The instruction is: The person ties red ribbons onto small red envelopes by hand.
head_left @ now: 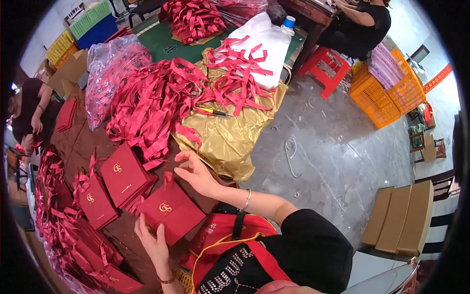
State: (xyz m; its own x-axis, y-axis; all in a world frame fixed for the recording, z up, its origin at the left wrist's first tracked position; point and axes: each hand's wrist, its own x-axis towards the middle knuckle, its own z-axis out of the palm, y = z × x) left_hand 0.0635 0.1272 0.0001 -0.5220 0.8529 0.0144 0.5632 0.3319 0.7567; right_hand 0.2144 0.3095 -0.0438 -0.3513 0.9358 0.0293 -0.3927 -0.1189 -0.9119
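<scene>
A red gift bag (181, 215) with gold lettering lies tilted on the brown-covered table in front of me. My left hand (155, 245) is at its lower left edge, thumb on the front face and fingers stretched apart. A red ribbon handle (168, 177) rises at the bag's top edge. Just right of that ribbon is my right hand (198, 177), fingers spread and nothing visible between them. Beyond the bag, a stack of red bags (126, 176) lies close by, and another ribboned red bag (98, 203) sits left of it.
A big heap of red ribbons (154, 103) and gold wrapping sheet (220, 142) fill the far side, with a yellow-black pen (213, 111) on the sheet. Many ribboned bags (81, 240) crowd the left. Orange crates (374, 95) and a red stool (325, 71) stand right. Two people sit nearby.
</scene>
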